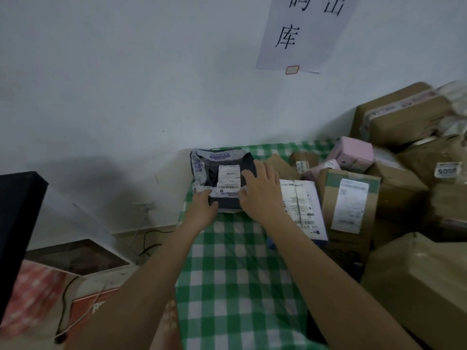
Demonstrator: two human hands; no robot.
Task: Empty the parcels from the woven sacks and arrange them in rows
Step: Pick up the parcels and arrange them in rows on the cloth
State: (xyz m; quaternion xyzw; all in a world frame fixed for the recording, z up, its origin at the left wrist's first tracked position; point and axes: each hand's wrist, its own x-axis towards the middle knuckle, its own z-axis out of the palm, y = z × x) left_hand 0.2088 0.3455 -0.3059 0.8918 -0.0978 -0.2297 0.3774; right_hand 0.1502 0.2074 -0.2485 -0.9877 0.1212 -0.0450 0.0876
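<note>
A grey plastic mailer parcel (216, 168) with a white label lies at the far left corner of the table with the green checked cloth (235, 269), against the wall. My left hand (202, 205) grips its near left edge, fingers curled round it. My right hand (260, 190) lies flat on the parcel's right side, fingers spread. Right of it lies a white flat parcel (303, 205), then a brown carton with a label (348, 198). No woven sack is in view.
Brown cartons (414, 286) and a pink box (353, 152) are piled along the table's right side. On the left stand a dark monitor edge (17, 223), a tablet on a box (75, 256) and cables. A paper sign (303, 34) hangs on the wall.
</note>
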